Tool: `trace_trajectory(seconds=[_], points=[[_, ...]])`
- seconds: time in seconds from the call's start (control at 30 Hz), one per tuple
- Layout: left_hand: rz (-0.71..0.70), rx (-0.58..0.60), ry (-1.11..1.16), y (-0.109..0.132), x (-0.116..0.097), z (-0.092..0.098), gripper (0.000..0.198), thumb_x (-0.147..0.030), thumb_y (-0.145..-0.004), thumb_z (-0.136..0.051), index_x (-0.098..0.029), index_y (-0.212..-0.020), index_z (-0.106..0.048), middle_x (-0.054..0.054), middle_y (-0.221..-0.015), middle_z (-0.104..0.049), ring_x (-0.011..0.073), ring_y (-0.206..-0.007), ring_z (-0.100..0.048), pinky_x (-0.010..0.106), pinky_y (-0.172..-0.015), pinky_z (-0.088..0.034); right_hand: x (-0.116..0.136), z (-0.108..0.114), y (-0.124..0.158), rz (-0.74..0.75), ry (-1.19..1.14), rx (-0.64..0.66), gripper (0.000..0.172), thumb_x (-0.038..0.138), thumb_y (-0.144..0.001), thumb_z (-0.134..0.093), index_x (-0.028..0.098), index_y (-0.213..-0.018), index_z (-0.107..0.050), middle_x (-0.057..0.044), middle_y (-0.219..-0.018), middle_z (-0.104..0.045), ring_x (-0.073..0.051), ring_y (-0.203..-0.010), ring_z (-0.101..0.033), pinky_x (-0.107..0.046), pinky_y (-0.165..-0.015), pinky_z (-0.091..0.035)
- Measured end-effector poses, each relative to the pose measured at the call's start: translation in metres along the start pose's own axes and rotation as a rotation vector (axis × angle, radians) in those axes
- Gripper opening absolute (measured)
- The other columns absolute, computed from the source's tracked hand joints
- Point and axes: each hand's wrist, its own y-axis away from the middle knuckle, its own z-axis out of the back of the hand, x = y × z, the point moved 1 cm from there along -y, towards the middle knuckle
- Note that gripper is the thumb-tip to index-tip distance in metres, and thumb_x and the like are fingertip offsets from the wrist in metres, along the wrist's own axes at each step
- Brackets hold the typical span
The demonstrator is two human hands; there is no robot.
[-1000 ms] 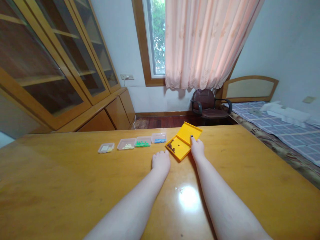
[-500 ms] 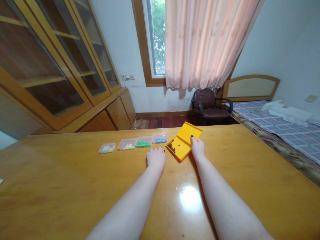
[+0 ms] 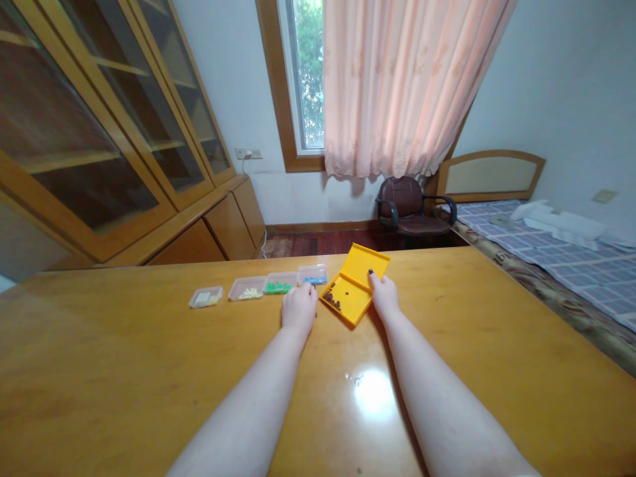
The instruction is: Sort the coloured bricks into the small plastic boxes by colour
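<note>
My right hand (image 3: 385,294) grips the right side of an opened yellow box (image 3: 355,308), thumb on its inner side near the hinge. Small dark brown pieces (image 3: 332,299) lie mostly along the left of its lower half. My left hand (image 3: 299,306) is closed just left of the box, in front of a clear tray of blue pieces (image 3: 314,278); what its fingers hold, if anything, is too small to make out. Beside that stands a clear tray of green pieces (image 3: 279,286). A small dark piece (image 3: 316,315) lies on the table by my left hand.
Further left on the wooden table (image 3: 149,358) are a tray of cream pieces (image 3: 250,292) and a tray with whitish pieces (image 3: 204,299). Beyond the table stand a brown armchair (image 3: 410,205), a bed (image 3: 541,232) and a glass-door cabinet (image 3: 163,218).
My left hand has moved slightly up toward the blue and green trays, its fingers more closed. My right hand still grips the yellow box. The whole view has shifted a little.
</note>
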Motion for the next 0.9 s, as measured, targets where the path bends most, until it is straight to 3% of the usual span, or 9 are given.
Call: trace_trajectory(seconds=[0.17,0.3,0.4,0.57,0.67,0.77,0.9], points=[[-0.105,-0.048,0.099,0.003,-0.005,0.003,0.026,-0.025,-0.088,-0.033,-0.021,-0.1,-0.056,0.006,-0.098,-0.06,0.0183,-0.093,-0.054,0.027,-0.078,-0.038,-0.001,-0.003,0.003,0.006,-0.012,0.13,0.047,0.055,-0.066,-0.056,0.011,-0.081,-0.064,-0.01,-0.082,-0.069,-0.024,-0.075,-0.064,-0.03,-0.061,-0.049],[0.058,0.05,-0.058,0.013,-0.003,0.003,0.031,-0.034,-0.087,-0.034,-0.014,-0.1,-0.055,0.013,-0.097,-0.059,0.0255,-0.094,-0.055,0.035,-0.078,-0.04,-0.005,0.003,-0.004,0.019,0.077,0.014,0.047,0.054,-0.068,-0.053,0.012,-0.084,-0.065,-0.011,-0.085,-0.069,-0.025,-0.078,-0.064,-0.03,-0.064,-0.049],[0.067,0.181,-0.133,0.021,-0.006,0.001,0.036,-0.039,-0.085,-0.037,-0.011,-0.095,-0.057,0.017,-0.092,-0.061,0.0302,-0.092,-0.056,0.041,-0.076,-0.04,-0.006,0.007,-0.008,0.014,0.103,-0.061,0.047,0.053,-0.069,-0.052,0.011,-0.085,-0.065,-0.012,-0.084,-0.069,-0.025,-0.079,-0.064,-0.031,-0.067,-0.049],[0.046,0.271,-0.179,0.028,-0.025,-0.006,0.028,-0.013,-0.082,-0.033,-0.011,-0.093,-0.058,0.017,-0.089,-0.064,0.0268,-0.092,-0.059,0.037,-0.075,-0.041,-0.007,0.008,-0.009,0.034,0.089,-0.094,0.046,0.052,-0.07,-0.052,0.011,-0.088,-0.066,-0.011,-0.08,-0.07,-0.026,-0.081,-0.064,-0.032,-0.07,-0.049],[0.023,0.275,-0.154,0.026,-0.029,-0.009,0.029,-0.012,-0.082,-0.032,-0.01,-0.093,-0.058,0.017,-0.088,-0.064,0.0268,-0.091,-0.06,0.037,-0.074,-0.043,-0.008,0.008,-0.01,0.043,0.083,-0.086,0.045,0.052,-0.07,-0.052,0.012,-0.087,-0.066,-0.011,-0.081,-0.07,-0.026,-0.081,-0.064,-0.032,-0.069,-0.049],[0.042,0.278,-0.123,0.018,-0.02,-0.008,0.028,-0.017,-0.084,-0.034,-0.01,-0.095,-0.058,0.017,-0.086,-0.064,0.0274,-0.09,-0.061,0.038,-0.074,-0.043,-0.01,0.008,-0.01,0.038,0.087,-0.076,0.045,0.052,-0.07,-0.052,0.012,-0.086,-0.066,-0.011,-0.083,-0.07,-0.025,-0.08,-0.065,-0.031,-0.068,-0.049],[0.093,0.138,-0.026,0.006,-0.001,-0.002,0.031,-0.025,-0.088,-0.03,-0.012,-0.093,-0.057,0.015,-0.085,-0.064,0.026,-0.083,-0.061,0.037,-0.071,-0.044,-0.01,0.009,-0.01,0.015,0.098,-0.061,0.045,0.053,-0.07,-0.053,0.012,-0.084,-0.066,-0.012,-0.086,-0.069,-0.025,-0.078,-0.065,-0.031,-0.065,-0.049]])
